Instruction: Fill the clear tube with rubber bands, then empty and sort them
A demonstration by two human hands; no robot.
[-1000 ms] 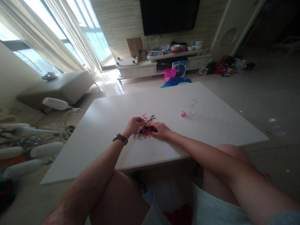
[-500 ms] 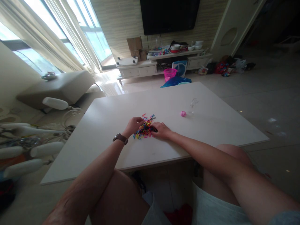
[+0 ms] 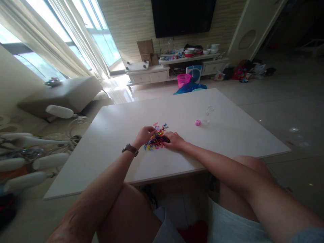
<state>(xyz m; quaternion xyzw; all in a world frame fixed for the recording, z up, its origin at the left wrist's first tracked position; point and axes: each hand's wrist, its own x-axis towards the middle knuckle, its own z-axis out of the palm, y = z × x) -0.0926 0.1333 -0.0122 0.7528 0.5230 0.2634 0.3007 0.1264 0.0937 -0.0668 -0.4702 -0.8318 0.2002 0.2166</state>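
Note:
A loose pile of small multicoloured strips point(image 3: 157, 139) lies on the white table point(image 3: 121, 121); their exact kind is too small to tell. At its left edge is my left hand point(image 3: 144, 135), wearing a dark-banded watch point(image 3: 130, 150). That hand's thumb and fingers come together at the strips, and what they pinch cannot be made out. My right hand point(image 3: 175, 141) is curved against the pile's right side, thumb and fingers apart and touching the strips. Farther right sit a pink ball point(image 3: 197, 123) and a small clear plastic piece point(image 3: 210, 110).
Beyond the table stand a pink basket point(image 3: 183, 80) and a low white cabinet point(image 3: 149, 75) with boxes and bowls. A lamp with white shades point(image 3: 60, 111) is left of the table. My knees are at the front edge.

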